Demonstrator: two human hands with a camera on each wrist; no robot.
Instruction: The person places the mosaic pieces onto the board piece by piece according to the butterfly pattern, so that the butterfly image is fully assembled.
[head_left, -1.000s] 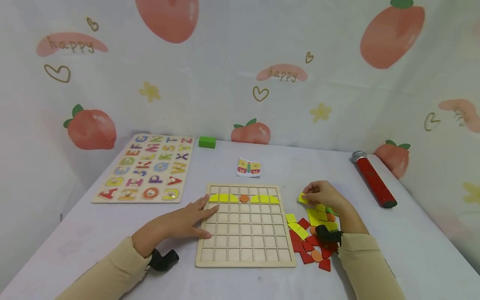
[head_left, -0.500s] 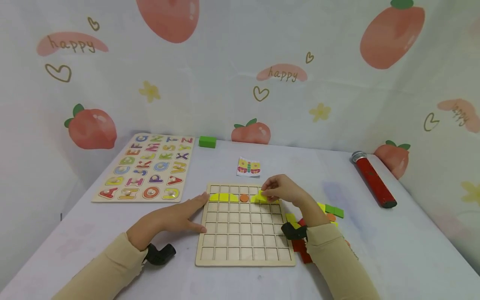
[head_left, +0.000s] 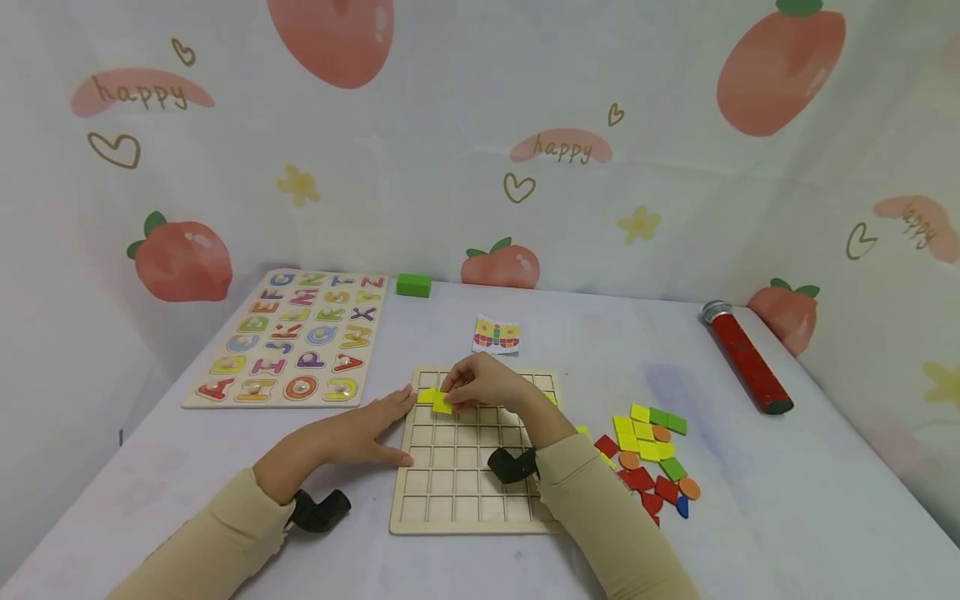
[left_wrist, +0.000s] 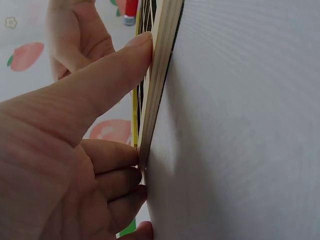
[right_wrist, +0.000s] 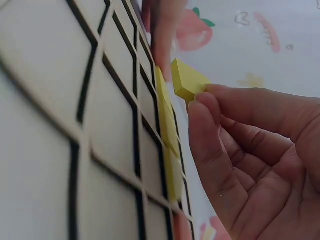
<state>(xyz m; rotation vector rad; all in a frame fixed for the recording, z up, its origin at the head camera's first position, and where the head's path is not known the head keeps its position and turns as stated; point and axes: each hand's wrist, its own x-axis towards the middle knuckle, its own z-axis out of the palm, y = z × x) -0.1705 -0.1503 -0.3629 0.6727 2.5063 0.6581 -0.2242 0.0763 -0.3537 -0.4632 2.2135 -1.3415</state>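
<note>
My right hand (head_left: 487, 385) pinches a yellow square tile (right_wrist: 186, 82) between thumb and fingertips, just above the upper left part of the wooden grid board (head_left: 480, 483). Yellow tiles (right_wrist: 170, 135) lie in a row of the board, partly covered by this hand in the head view. My left hand (head_left: 352, 433) rests at the board's left edge, fingers spread and fairly straight. In the left wrist view its thumb (left_wrist: 132, 52) and fingertips touch the board's side (left_wrist: 159, 60).
Right of the board lie loose tiles (head_left: 643, 430) in yellow, red, green, orange and blue. Behind it is a small butterfly picture card (head_left: 496, 335). An alphabet puzzle board (head_left: 292, 337), a green block (head_left: 414, 285) and a red microphone (head_left: 747, 358) stand farther out.
My right hand has carried the yellow tile from the loose pile leftward across the board to its upper left part. The left hand stays at the board's left edge, its fingers shifted slightly.
</note>
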